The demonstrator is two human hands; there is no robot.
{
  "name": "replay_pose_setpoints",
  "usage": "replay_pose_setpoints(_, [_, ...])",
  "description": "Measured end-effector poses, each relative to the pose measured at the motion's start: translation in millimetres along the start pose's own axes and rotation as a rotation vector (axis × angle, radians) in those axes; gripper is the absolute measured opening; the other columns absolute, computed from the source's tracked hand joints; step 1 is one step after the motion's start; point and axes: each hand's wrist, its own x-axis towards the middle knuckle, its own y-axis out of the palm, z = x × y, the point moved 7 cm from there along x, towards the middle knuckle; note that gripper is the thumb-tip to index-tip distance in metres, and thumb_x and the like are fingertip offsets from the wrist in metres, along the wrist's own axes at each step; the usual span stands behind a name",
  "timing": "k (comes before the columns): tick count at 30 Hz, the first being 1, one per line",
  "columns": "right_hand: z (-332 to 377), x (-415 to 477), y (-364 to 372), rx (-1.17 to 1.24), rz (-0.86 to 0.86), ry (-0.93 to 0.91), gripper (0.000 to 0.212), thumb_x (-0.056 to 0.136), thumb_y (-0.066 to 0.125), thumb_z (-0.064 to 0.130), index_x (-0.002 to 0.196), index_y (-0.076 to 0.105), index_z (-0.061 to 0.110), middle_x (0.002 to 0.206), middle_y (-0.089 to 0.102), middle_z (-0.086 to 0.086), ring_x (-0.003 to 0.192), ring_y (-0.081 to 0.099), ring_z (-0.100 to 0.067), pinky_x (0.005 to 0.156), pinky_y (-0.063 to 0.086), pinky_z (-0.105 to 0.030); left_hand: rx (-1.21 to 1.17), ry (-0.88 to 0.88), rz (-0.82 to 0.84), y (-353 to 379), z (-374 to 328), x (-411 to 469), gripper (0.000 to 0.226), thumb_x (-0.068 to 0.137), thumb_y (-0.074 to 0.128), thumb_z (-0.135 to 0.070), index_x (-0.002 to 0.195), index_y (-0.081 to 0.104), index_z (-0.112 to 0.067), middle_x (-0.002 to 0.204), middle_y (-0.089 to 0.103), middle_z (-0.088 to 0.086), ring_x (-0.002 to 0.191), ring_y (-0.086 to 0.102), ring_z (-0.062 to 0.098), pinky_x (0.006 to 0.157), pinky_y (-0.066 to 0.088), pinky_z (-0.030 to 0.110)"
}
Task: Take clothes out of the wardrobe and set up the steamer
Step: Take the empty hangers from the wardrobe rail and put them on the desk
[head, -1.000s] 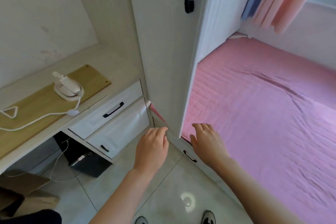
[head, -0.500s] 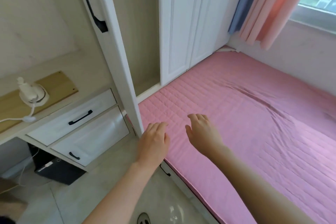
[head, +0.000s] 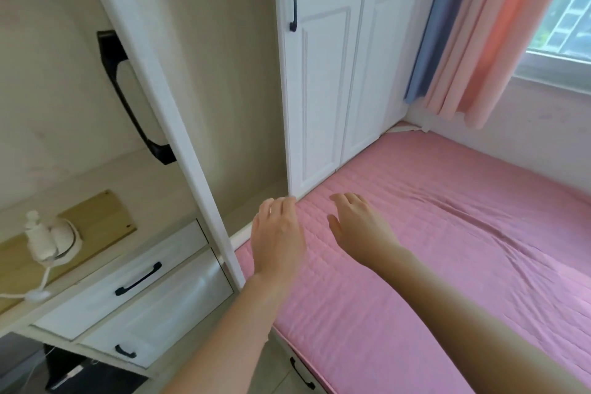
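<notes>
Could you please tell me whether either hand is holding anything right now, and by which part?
Nothing is held: the left hand and the right hand are both open and empty, over the pink mattress beside the open wardrobe door.

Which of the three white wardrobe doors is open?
The leftmost white wardrobe door, swung out edge-on toward the camera with its black bar handle facing left. The two panelled white doors to its right sit shut and flush.
</notes>
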Motion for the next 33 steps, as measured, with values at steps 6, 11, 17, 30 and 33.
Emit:
replay_pose_setpoints(6, [6,62,-14,0.025,-0.029,-0.093,0.037,0.099,0.041,0.026,0.132,0.045,0.009,0.127,0.055,-0.008,0.122,0.045,-0.022,0.092,0.043,-0.03,0.027,-0.161,-0.047,6,16,49,0.041,0.079,0.067,0.001,0.119,0.061,-0.009,0.111,0.067,0.006,0.11,0.058,0.028,0.09,0.05,0.04])
replay_pose_setpoints(11, [7,125,-19,0.021,-0.029,-0.205,0.038,0.1,0.04,0.026,0.133,0.044,0.009,0.127,0.056,-0.007,0.122,0.045,-0.023,0.094,0.043,-0.031,0.065,-0.301,-0.094,19,31,94,0.04,0.083,0.064,-0.002,0.121,0.059,-0.01,0.114,0.066,0.006,0.111,0.057,0.027,0.09,0.049,0.038])
replay_pose_setpoints(17, [16,211,-33,0.067,-0.052,-0.323,0.036,0.099,0.041,0.026,0.13,0.047,0.009,0.124,0.057,-0.006,0.121,0.047,-0.023,0.091,0.047,-0.034,0.079,-0.423,-0.203,14,56,162,0.037,0.088,0.055,-0.002,0.124,0.056,-0.01,0.117,0.064,0.007,0.113,0.054,0.027,0.086,0.049,0.039])
replay_pose_setpoints(30, [94,360,-69,0.167,-0.063,-0.567,0.019,0.094,0.041,0.016,0.105,0.053,0.006,0.089,0.055,-0.006,0.081,0.052,-0.023,0.068,0.053,-0.039,0.217,-0.499,-0.421,-54,120,312,0.047,0.085,0.047,0.005,0.13,0.048,-0.006,0.13,0.054,0.01,0.126,0.04,0.028,0.09,0.048,0.04])
replay_pose_setpoints(33, [112,387,-69,0.164,-0.055,-0.588,0.018,0.094,0.042,0.015,0.103,0.052,0.003,0.083,0.049,-0.006,0.073,0.044,-0.023,0.06,0.043,-0.033,0.257,-0.491,-0.469,-73,137,340,0.049,0.081,0.045,0.009,0.129,0.048,-0.002,0.13,0.053,0.014,0.126,0.04,0.031,0.092,0.045,0.04])
